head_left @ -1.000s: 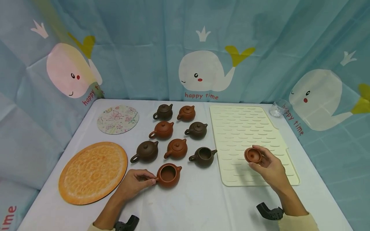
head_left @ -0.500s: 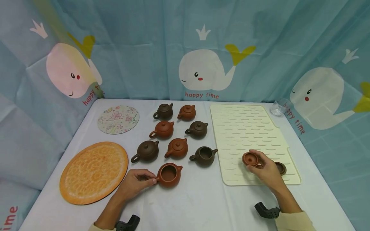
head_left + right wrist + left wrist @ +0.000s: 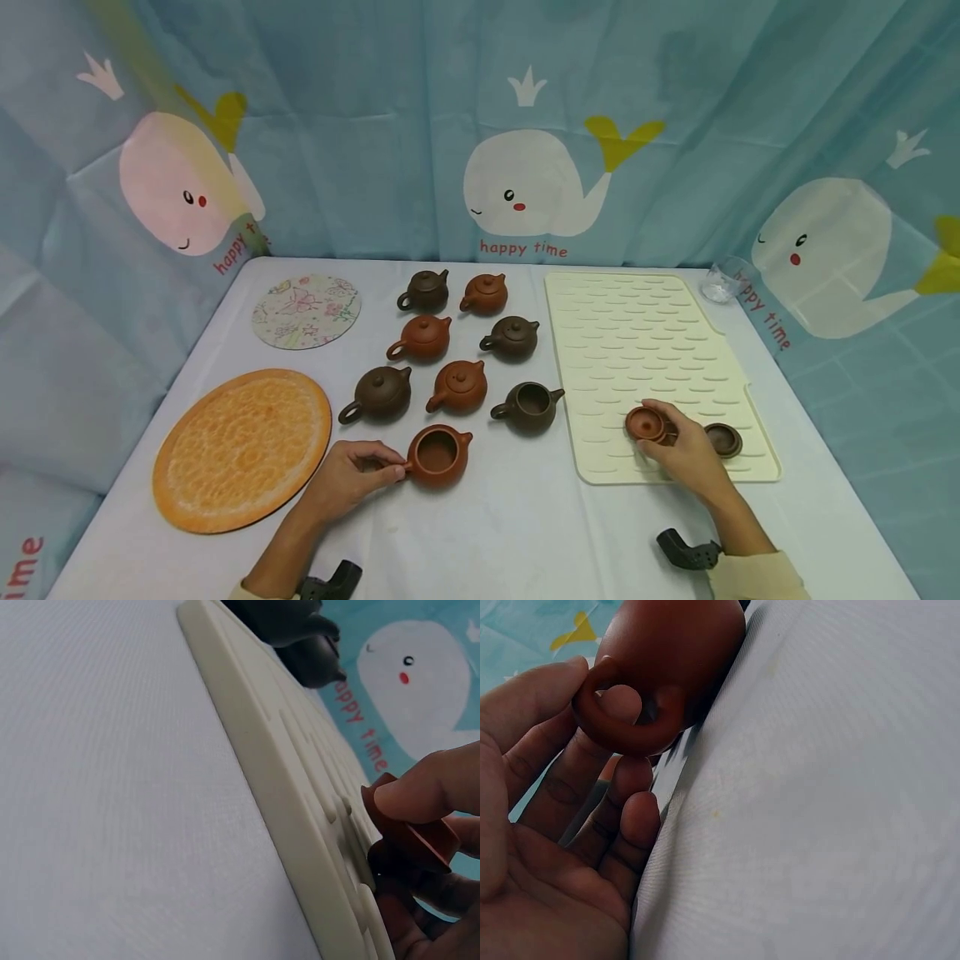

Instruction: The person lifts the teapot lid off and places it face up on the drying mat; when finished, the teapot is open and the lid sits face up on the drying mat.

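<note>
My left hand [image 3: 352, 483] pinches the loop handle of a reddish-brown teapot [image 3: 448, 477], which stands lidless on the white cloth. In the left wrist view, the thumb and a fingertip meet at the handle [image 3: 622, 733]. Over the cream mat [image 3: 622, 333], my right hand [image 3: 686, 450] grips a reddish-brown teapot lid [image 3: 645, 425] by its edge, hollow underside facing up. The right wrist view has this lid [image 3: 412, 832] tilted, close over the mat's ridges. Just right of that hand, a dark brown lid [image 3: 723, 440] lies upside down on the mat.
A lidless dark teapot [image 3: 531, 421] stands near the mat's left edge. Several lidded teapots, including a dark one [image 3: 384, 393], are grouped behind it. An orange round mat [image 3: 240, 450] and a floral round mat [image 3: 306, 311] lie left; a clear cup [image 3: 722, 282] stands back right.
My right hand has moved left and lower toward the mat with the reddish-brown lid, bringing the dark lid beside it into sight. The left hand and its teapot have stayed put.
</note>
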Demonstrator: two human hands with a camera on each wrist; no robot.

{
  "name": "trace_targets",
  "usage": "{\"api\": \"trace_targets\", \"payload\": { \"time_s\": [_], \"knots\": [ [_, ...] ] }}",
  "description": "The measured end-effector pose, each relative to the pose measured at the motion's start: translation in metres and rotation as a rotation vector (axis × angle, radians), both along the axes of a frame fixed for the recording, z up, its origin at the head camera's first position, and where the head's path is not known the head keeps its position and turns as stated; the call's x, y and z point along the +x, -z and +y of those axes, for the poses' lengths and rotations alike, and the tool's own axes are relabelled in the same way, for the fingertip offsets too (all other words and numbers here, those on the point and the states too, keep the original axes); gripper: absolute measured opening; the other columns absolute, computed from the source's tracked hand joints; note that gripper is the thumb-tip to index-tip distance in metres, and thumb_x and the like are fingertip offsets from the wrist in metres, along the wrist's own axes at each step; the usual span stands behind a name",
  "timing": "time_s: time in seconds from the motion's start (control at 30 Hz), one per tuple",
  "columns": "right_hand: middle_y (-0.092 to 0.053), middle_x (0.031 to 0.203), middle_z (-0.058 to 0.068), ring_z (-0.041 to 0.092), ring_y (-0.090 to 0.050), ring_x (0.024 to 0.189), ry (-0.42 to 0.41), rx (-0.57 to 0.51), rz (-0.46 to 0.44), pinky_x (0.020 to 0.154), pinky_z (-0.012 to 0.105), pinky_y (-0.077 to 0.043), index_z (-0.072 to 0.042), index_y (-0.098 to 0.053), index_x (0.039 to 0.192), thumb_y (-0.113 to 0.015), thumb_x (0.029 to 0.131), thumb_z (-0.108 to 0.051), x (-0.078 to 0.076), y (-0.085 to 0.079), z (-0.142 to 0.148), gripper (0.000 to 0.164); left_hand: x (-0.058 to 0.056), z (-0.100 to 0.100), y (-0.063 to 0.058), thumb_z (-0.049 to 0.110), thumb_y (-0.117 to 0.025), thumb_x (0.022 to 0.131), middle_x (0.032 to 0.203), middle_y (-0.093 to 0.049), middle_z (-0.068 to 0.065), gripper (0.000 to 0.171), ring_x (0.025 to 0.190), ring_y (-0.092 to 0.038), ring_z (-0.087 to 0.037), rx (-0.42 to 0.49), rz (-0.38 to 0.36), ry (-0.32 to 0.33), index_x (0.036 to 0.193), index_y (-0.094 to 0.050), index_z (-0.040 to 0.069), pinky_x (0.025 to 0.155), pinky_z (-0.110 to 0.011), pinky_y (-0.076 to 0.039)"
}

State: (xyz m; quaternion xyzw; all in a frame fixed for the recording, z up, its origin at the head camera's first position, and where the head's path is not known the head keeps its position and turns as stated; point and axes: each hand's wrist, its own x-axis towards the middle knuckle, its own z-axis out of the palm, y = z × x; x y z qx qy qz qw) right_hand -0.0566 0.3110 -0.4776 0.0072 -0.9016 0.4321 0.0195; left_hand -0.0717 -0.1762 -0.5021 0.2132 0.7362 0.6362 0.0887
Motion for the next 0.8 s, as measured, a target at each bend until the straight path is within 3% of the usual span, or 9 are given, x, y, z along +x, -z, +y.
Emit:
{"api": "trace_targets", "payload": {
  "time_s": [0.27,0.4,0.57,0.73,0.8],
  "knots": [
    [-0.056,0.124,0.025,0.028,-0.056,0.096,-0.011,0.098,0.023,0.067,0.029,-0.046,-0.001,-0.052,0.134,-0.078,0.079,-0.001,-0.002,0.001,-0.003,0.061,0.001,0.0,-0.002,0.002,-0.074,0.084,0.085,-0.071,-0.012,0.01,0.076,-0.068,-0.021,0.022,-0.008,-0.012,0.093,-0.072,-0.002,0.066,-0.028,-0.053],
    [-0.055,0.126,0.025,0.029,-0.055,0.099,-0.038,0.115,0.051,0.069,0.03,-0.046,0.0,-0.052,0.134,-0.078,0.079,-0.001,-0.003,0.0,-0.003,0.061,0.001,0.0,-0.004,-0.001,-0.072,0.084,0.086,-0.071,-0.009,0.012,0.073,-0.067,-0.018,0.018,-0.014,-0.064,0.095,-0.071,-0.006,0.065,-0.029,-0.054],
    [-0.052,0.13,0.025,0.03,-0.055,0.099,-0.039,0.124,0.023,0.07,0.033,-0.046,0.0,-0.049,0.137,-0.078,0.081,-0.006,-0.001,-0.005,-0.001,0.063,0.002,0.001,-0.009,0.0,-0.073,0.084,0.087,-0.07,-0.011,0.016,0.072,-0.065,-0.017,-0.003,-0.019,-0.133,0.098,-0.07,-0.007,0.064,-0.029,-0.053],
    [-0.054,0.119,0.021,0.026,-0.055,0.086,-0.027,0.08,0.002,0.063,0.029,-0.048,0.0,-0.047,0.138,-0.077,0.082,-0.006,0.003,-0.011,0.001,0.064,0.002,0.003,-0.016,0.0,-0.073,0.084,0.093,-0.069,-0.017,0.018,0.079,-0.065,-0.017,0.016,0.001,-0.2,0.099,-0.069,-0.009,0.066,-0.027,-0.053],
    [-0.055,0.113,0.018,0.026,-0.056,0.088,-0.02,0.071,0.018,0.065,0.027,-0.049,0.001,-0.048,0.137,-0.076,0.083,-0.006,0.005,-0.014,0.002,0.062,0.002,0.003,-0.019,-0.004,-0.072,0.084,0.094,-0.069,-0.017,0.017,0.082,-0.066,-0.016,0.025,0.014,-0.228,0.1,-0.069,-0.009,0.067,-0.026,-0.052]
  ]
}}
